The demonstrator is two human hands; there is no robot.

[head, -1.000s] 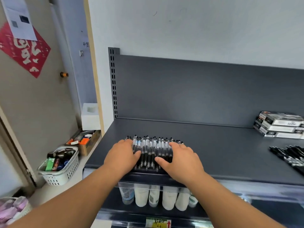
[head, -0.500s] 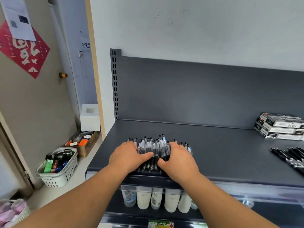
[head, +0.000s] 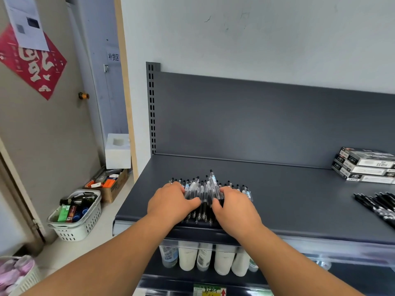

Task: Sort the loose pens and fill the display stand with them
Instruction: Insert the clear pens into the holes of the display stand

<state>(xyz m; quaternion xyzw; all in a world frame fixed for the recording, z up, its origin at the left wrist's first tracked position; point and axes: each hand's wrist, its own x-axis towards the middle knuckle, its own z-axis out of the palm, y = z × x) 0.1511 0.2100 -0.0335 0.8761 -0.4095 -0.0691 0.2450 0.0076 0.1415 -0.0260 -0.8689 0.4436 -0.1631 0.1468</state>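
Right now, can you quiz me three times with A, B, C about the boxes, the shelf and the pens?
1. Where are the boxes? A) far right of the shelf B) on the floor C) on the door
2. What colour is the shelf? A) red B) dark grey C) yellow
3. How are the pens? A) standing in a cup B) packed in a box C) heaped lying down
Answers: 1 A, the boxes sit stacked at the shelf's right end. 2 B, its top is dark grey. 3 C, the pens lie heaped under the left hand and right hand.
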